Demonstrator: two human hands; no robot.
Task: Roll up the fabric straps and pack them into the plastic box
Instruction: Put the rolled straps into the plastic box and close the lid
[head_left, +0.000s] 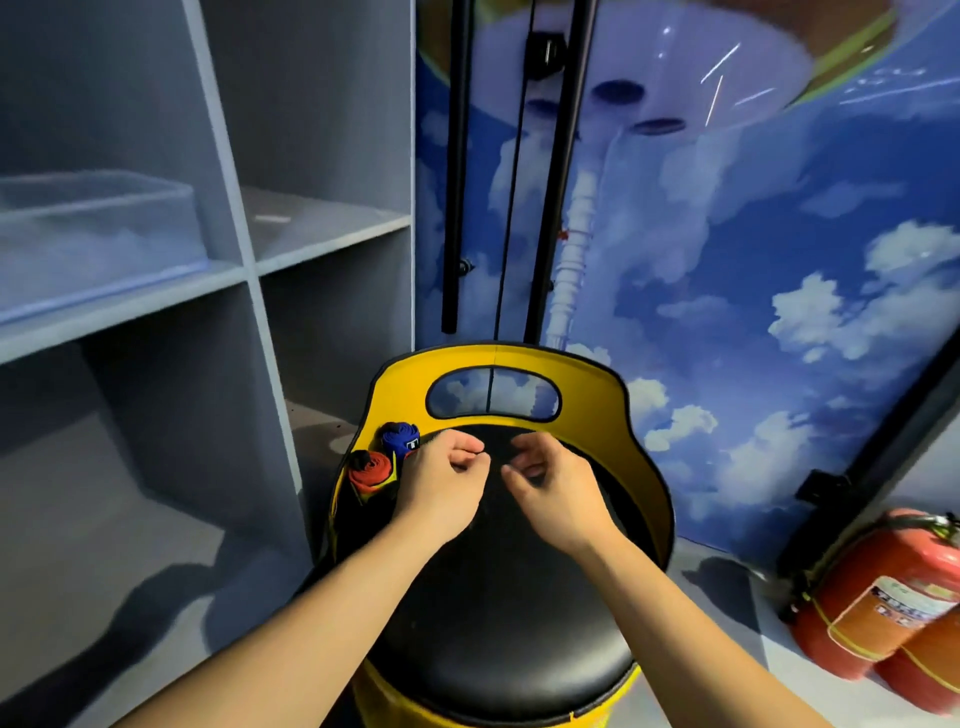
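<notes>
Two hands (441, 483) (558, 488), two rolled straps (370, 470) (401, 436)

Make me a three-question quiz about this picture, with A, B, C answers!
1. Where is the clear plastic box?
A. on the grey shelf
B. on the floor
C. on the stool

2. What colour is the rolled strap nearest the yellow backrest?
A. green
B. blue
C. white

3. What stands at the bottom right?
A. a bucket
B. a lamp
C. red fire extinguishers

Answers: 1 A, it sits on the grey shelf, upper left. 2 B, the blue rolled fabric strap lies behind the red rolled fabric strap. 3 C, red fire extinguishers stand by the wall.
</notes>
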